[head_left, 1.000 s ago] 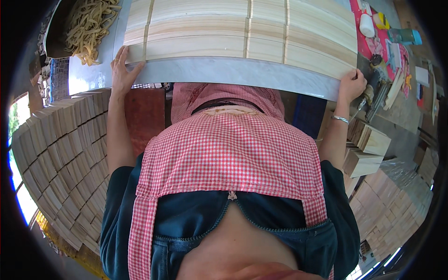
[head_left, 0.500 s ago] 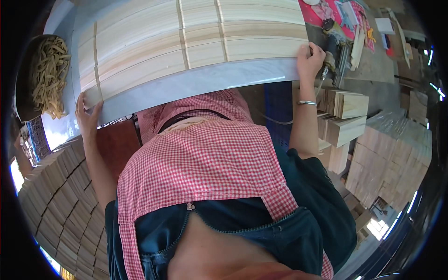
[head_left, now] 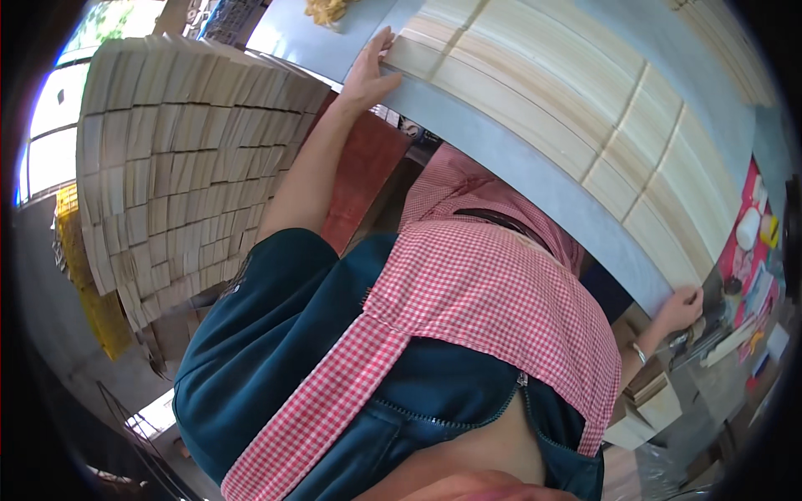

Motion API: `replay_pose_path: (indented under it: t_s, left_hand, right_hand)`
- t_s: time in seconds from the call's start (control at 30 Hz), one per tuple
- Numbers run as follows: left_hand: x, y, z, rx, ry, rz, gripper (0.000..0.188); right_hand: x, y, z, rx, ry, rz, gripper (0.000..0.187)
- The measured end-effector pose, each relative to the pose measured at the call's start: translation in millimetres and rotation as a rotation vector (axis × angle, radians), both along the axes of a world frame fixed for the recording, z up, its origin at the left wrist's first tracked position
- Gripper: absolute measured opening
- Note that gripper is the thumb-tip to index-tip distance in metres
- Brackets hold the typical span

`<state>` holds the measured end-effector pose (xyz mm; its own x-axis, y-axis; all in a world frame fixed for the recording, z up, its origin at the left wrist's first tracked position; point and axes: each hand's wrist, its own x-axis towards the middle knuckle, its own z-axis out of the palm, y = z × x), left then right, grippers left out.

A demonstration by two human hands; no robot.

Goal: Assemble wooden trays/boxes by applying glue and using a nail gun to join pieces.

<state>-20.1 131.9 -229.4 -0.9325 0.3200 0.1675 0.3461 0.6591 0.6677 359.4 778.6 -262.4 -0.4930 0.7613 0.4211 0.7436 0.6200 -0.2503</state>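
Long, thin pale wooden boards lie side by side on a grey marbled tabletop, with three lines crossing them. At their left end is my left hand, thumb apart and fingers stretched along the corner, gripping nothing. My right hand, with a bracelet at the wrist, has its fingers bent round the right end of the nearest board. Part of its fingertips is hidden.
Left of me rises a tall stack of wooden pieces, beside a reddish-brown panel. Tan bands lie at the far left of the table. Cut wooden blocks stand low on the right. Bottles sit on a red surface.
The view has swung leftward and tilted, so more of the left stack shows and the bowl is mostly out of sight. Both hands remain at the boards' two ends.
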Motion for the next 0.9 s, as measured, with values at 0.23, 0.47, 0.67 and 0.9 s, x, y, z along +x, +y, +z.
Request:
replay_pose_path:
  t_s: [0.23, 0.47, 0.67, 0.9]
  left_hand:
    - [5, 15, 5, 0.081, -0.053, 0.102, 0.079]
    - [7, 15, 7, -0.048, -0.014, 0.1, 0.077]
    - [0, 35, 4, 0.159, 0.007, -0.025, 0.057]
    - [-10, -4, -10, -0.056, 0.018, -0.041, 0.061]
  right_hand:
    - [2, 2, -6, -0.012, 0.027, -0.013, 0.039]
    - [3, 2, -2, -0.015, 0.022, -0.01, 0.039]
    - [-8, -28, 25, 0.083, -0.014, -0.047, 0.022]
    - [-19, -27, 5, 0.092, 0.097, 0.001, 0.025]
